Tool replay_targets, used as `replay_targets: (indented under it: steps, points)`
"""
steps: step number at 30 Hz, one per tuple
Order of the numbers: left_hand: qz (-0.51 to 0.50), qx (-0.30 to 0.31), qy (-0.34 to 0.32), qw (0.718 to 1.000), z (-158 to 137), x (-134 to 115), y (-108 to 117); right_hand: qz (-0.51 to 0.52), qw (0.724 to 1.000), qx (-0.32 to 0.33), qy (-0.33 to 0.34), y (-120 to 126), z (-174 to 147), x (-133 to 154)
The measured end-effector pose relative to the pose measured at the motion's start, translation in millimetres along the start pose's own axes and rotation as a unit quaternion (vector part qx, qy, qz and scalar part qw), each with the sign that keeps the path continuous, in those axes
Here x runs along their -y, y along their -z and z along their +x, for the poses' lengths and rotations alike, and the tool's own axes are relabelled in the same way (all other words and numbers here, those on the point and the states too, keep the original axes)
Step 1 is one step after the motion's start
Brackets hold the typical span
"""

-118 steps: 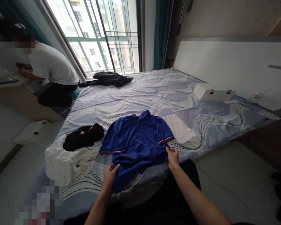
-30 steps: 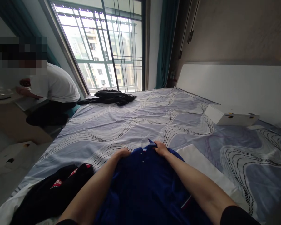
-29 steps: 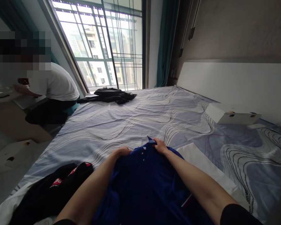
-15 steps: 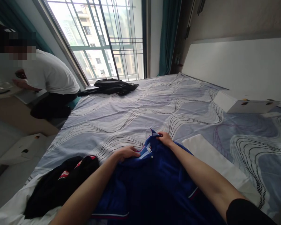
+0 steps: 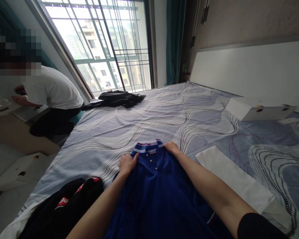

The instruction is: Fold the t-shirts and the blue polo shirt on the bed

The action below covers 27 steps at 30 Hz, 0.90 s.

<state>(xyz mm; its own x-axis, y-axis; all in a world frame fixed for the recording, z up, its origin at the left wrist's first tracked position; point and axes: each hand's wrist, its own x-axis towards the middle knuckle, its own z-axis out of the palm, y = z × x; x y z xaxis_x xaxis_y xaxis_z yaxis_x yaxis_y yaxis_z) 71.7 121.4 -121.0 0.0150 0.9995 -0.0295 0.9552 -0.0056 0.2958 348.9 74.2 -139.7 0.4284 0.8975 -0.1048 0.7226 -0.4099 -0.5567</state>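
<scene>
A blue polo shirt (image 5: 154,192) lies front up on the bed before me, its striped collar pointing away and several small buttons showing below it. My left hand (image 5: 128,163) grips the shirt at the left shoulder beside the collar, thumb on top. On the collar's other side, my right hand (image 5: 172,148) pinches the fabric near the right shoulder. The fingers of both hands are partly hidden under the cloth. One sleeve with a white and red trim shows under my right forearm.
Left of the shirt lies a black garment (image 5: 64,205) with red patches. A folded white cloth (image 5: 236,176) rests on the right. Farther off are a white box (image 5: 261,109) and black clothing (image 5: 117,99). A person in a white shirt (image 5: 57,88) crouches beside the bed.
The collar, earlier bunched and partly turned up, now lies straighter with its buttons facing up. My left hand has shifted from the collar opening out to the left shoulder.
</scene>
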Motion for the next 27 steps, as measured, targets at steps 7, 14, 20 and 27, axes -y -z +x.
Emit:
replay_targets:
  steps: [7, 14, 20, 27]
  points:
    - [0.027, 0.015, -0.106, 0.994, 3.6, 17.2, -8.8, -0.046, 0.998, -0.011, 0.034, -12.7, -14.6, 11.7]
    - [0.017, -0.056, -0.092, 0.994, 58.7, 31.5, 27.0, -0.065, 0.991, -0.036, 0.115, -5.8, 29.8, 67.2]
    - [0.042, -0.147, -0.098, 0.983, 24.1, -1.5, -8.7, -0.087, 0.980, -0.093, 0.153, -71.9, -6.6, 110.3]
    - [0.049, 0.020, -0.213, 0.976, -30.1, 28.7, -45.4, -0.099, 0.974, 0.002, 0.204, -92.9, -75.2, 46.4]
